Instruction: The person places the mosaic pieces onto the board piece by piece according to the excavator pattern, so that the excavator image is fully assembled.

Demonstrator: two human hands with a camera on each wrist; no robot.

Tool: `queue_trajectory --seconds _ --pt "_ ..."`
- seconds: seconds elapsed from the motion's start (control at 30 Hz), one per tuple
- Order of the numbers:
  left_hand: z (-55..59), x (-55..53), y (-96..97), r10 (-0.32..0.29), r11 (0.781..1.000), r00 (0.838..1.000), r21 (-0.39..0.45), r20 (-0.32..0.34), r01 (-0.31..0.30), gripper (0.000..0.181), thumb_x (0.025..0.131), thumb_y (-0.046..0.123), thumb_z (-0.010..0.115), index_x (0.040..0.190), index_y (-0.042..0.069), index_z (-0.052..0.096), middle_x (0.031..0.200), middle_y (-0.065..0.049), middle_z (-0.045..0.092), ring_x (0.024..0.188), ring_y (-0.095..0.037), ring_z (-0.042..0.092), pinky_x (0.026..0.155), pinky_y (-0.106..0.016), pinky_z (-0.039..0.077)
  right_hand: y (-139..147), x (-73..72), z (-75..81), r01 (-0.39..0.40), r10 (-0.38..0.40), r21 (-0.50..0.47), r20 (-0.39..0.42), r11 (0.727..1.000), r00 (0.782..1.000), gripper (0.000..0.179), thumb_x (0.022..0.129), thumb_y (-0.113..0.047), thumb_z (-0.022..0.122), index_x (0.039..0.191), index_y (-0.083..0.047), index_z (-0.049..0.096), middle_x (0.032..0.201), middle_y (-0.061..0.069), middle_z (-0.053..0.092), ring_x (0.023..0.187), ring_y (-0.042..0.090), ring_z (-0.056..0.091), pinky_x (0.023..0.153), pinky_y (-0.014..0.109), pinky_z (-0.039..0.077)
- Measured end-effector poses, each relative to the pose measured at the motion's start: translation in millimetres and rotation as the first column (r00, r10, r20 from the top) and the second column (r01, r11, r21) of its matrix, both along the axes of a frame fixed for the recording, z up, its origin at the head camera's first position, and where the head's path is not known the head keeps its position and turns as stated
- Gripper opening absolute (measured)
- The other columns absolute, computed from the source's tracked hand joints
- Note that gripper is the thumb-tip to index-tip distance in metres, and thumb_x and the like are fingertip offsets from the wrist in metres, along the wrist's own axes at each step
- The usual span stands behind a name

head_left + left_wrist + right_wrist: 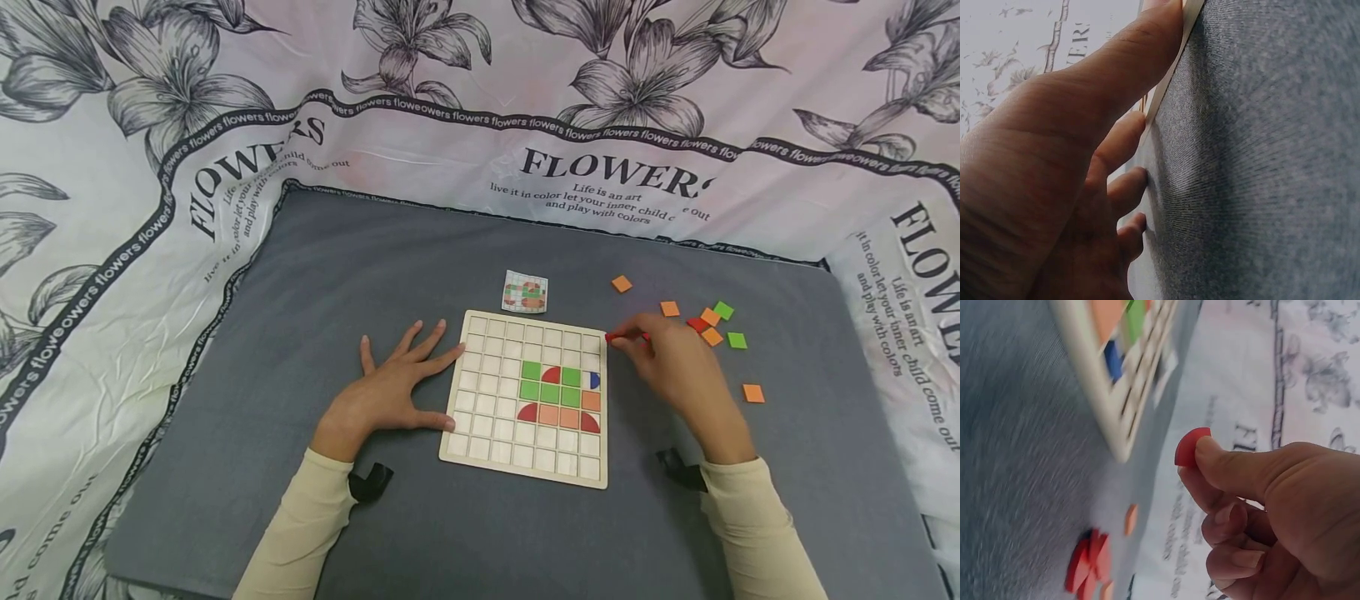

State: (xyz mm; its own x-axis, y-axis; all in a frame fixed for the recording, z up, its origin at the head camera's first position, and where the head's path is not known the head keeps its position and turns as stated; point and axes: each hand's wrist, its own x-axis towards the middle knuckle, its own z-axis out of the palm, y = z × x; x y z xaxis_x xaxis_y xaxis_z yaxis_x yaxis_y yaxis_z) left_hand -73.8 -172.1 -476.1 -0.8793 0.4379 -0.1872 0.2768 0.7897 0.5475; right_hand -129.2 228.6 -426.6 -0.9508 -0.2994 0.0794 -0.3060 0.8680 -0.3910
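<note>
In the head view my left hand [393, 387] has its fingers spread on the left of a wooden grid board [487, 381], thumb and index finger at its left edge. My right hand [678, 371] pinches a small red quarter-circle tile [1190, 449] between thumb and index finger, by the board's upper right corner. Several tiles lie in the grid toward the right: green squares [550, 393], orange squares [548, 415], red quarter-circles [528, 412] and a blue piece [595, 381]. Other fingers of the right hand curl in toward the palm.
A small printed pattern card [525, 293] lies just beyond the board. Loose orange tiles [753, 393], green tiles [737, 341] and red tiles [1088, 565] are scattered at the right of the grey table [360, 267]. A flower-print sheet [450, 158] borders the table.
</note>
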Motion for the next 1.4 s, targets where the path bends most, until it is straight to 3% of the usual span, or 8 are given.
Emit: queue_trajectory --seconds 0.33,0.7,1.4 --pt "-0.1 -0.4 -0.1 0.000 1.000 1.000 -0.002 0.005 0.000 0.110 0.076 0.064 0.088 0.167 0.033 0.035 0.178 -0.001 0.013 0.165 -0.035 0.001 0.108 -0.087 -0.015 -30 30.8 12.6 -0.110 0.114 -0.081 0.049 0.991 0.992 0.012 0.095 -0.020 0.083 0.105 -0.022 0.077 0.066 -0.008 0.060 0.054 0.011 0.048 0.048 0.028 0.041" --pt "1.2 -1.0 -0.5 -0.005 1.000 1.000 -0.007 0.006 0.005 0.111 0.076 0.065 0.088 0.167 0.034 0.033 0.178 0.000 0.012 0.165 -0.034 -0.001 0.108 -0.086 -0.017 -53 53.0 8.6 -0.191 0.200 -0.110 0.080 0.975 0.976 0.011 0.093 -0.021 0.085 0.101 -0.025 0.077 0.064 -0.011 0.052 0.053 0.006 0.042 0.046 0.025 0.036" --pt "0.9 -0.8 -0.2 -0.010 1.000 1.000 -0.017 0.009 0.010 0.111 0.076 0.067 0.087 0.168 0.036 0.031 0.178 0.002 0.010 0.165 -0.033 -0.002 0.109 -0.085 -0.017 -73 75.5 -5.4 -0.177 0.193 -0.108 0.163 0.978 0.968 0.011 0.093 -0.028 0.085 0.095 -0.029 0.075 0.054 -0.011 0.042 0.047 0.004 0.036 0.045 0.024 0.029"
